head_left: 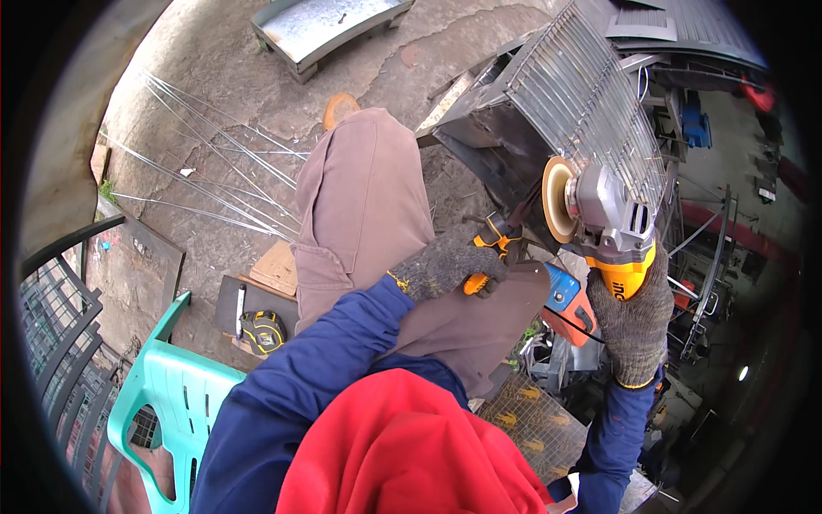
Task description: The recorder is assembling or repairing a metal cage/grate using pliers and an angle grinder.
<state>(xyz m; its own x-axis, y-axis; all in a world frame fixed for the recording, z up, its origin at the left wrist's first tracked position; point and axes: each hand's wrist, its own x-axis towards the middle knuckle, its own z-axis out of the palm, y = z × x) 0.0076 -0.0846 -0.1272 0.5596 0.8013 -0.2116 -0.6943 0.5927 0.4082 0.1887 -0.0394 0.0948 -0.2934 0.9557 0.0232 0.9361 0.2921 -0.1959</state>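
My right hand (pixel 632 321), in a grey knit glove, is wrapped round the yellow body of an angle grinder (pixel 610 210). The grinder's tan disc (pixel 559 199) stands on edge close to the dark metal frame; whether they touch, I cannot tell. Metal bars in a row form a grille (pixel 572 90) on that frame. My left hand (pixel 445 264), gloved too, closes round a yellow-and-black hand tool (pixel 497 235) whose kind I cannot make out. An orange end of it shows under the fingers. This hand rests over my right thigh, beside the frame's near corner.
A blue-and-orange box (pixel 567 300) with a black cable sits below the grinder. Thin metal rods (pixel 218 184) lie across the concrete at left. A tape measure (pixel 262 332) and white marker (pixel 241 308) rest near a green plastic chair (pixel 175 385). A metal trough (pixel 325 26) stands at the top.
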